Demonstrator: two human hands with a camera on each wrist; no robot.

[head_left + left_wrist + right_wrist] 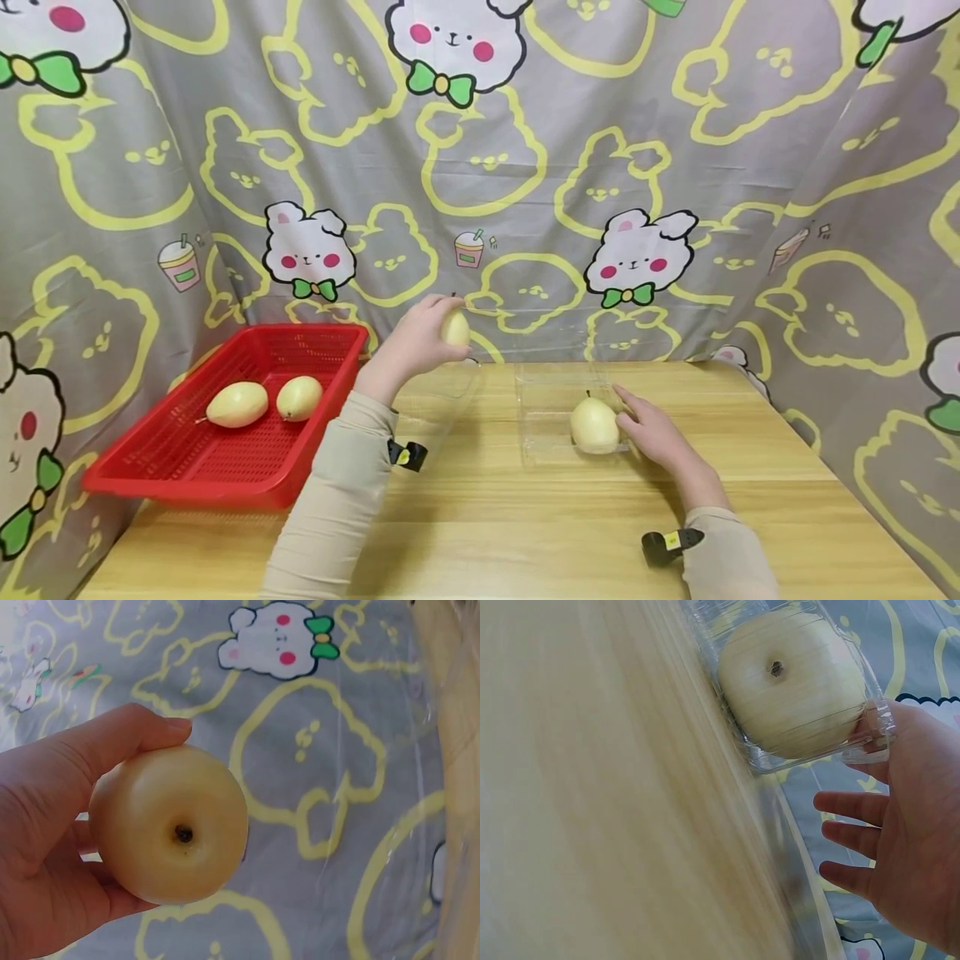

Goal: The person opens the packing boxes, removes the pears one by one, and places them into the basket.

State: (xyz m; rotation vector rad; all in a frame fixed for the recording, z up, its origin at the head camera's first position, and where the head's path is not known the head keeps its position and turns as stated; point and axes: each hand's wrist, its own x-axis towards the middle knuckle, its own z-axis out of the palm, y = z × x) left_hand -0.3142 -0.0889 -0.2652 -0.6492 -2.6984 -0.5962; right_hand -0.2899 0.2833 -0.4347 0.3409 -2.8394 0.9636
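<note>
My left hand (422,335) grips a pale yellow pear (180,825) between thumb and fingers, raised above the table. The pear's round end, with a dark spot, faces the left wrist camera. At the right, a second pear (595,425) sits stem up in an open clear plastic box (759,760). My right hand (660,433) is at the box's right side, thumb and forefinger pinching its rim close beside that pear. Its other fingers (851,836) are spread and hold nothing. Parts of the box barely show in the head view.
A red plastic basket (191,500) stands at the left, with two pears (237,405) lying in it. Another clear plastic container (438,383) sits below my raised left hand. Patterned grey cloth (495,125) hangs behind the wooden table (480,533) and at its sides.
</note>
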